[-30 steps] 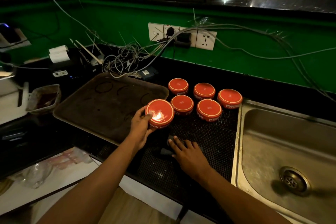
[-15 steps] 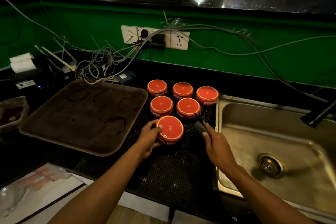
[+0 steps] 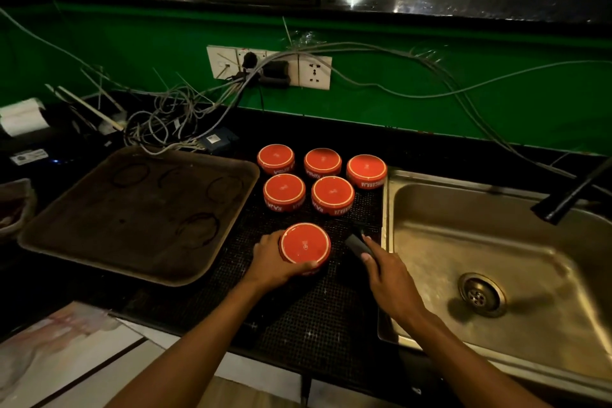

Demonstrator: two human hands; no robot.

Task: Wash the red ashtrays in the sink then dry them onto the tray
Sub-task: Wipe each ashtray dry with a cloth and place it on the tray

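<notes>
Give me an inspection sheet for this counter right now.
Surface: black counter with mesh mat.
Job's things: six red ashtrays upside down on the mat, five grouped, one nearer; tray with ring marks; sink.
Clutter: paper roll.
Grippers: left hand grips the near ashtray; right hand holds a dark tool.
Cables: tangle below the sockets.
Surroundings: green wall.

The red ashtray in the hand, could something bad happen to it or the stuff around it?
Maybe. The left hand grips the round red upside-down ashtray only by its rim; once wet it could slip and chip against the steel sink. Splashing is a worry too: the white wall socket and tangled grey cables sit close behind. The right hand holds a dark tool I cannot identify.
</notes>
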